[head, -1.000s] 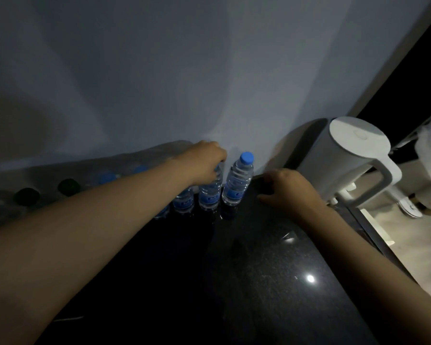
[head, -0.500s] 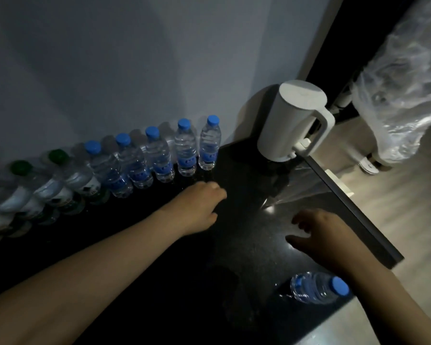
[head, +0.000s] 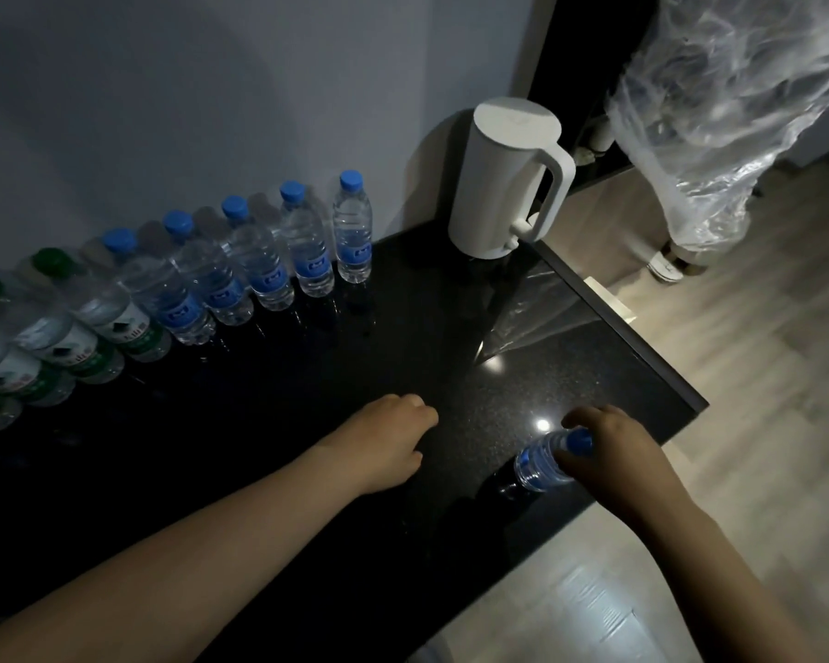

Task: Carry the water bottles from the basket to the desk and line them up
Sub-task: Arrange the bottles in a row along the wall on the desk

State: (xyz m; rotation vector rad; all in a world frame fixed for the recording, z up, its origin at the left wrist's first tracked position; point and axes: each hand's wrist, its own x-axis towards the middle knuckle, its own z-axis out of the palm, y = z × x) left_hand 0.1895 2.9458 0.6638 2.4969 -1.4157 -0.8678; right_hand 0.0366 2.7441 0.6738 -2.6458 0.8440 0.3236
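Observation:
Several water bottles stand in a row along the wall on the black desk (head: 336,399): blue-capped ones (head: 353,227) at the right end, green-capped ones (head: 92,308) further left. One more blue-capped bottle (head: 544,459) is near the desk's front right corner, and my right hand (head: 613,452) grips it around its neck and cap. My left hand (head: 384,440) hovers over the middle of the desk, fingers loosely curled, holding nothing. No basket is in view.
A white kettle (head: 508,179) stands at the desk's back right corner, just right of the row. A clear plastic bag (head: 728,102) hangs at the upper right. Wooden floor (head: 738,423) lies beyond the desk's right edge.
Both hands pulled back from the bottle row at the wall. My right hand reached the bottle lying near the front corner and took hold of it, tilting it up.

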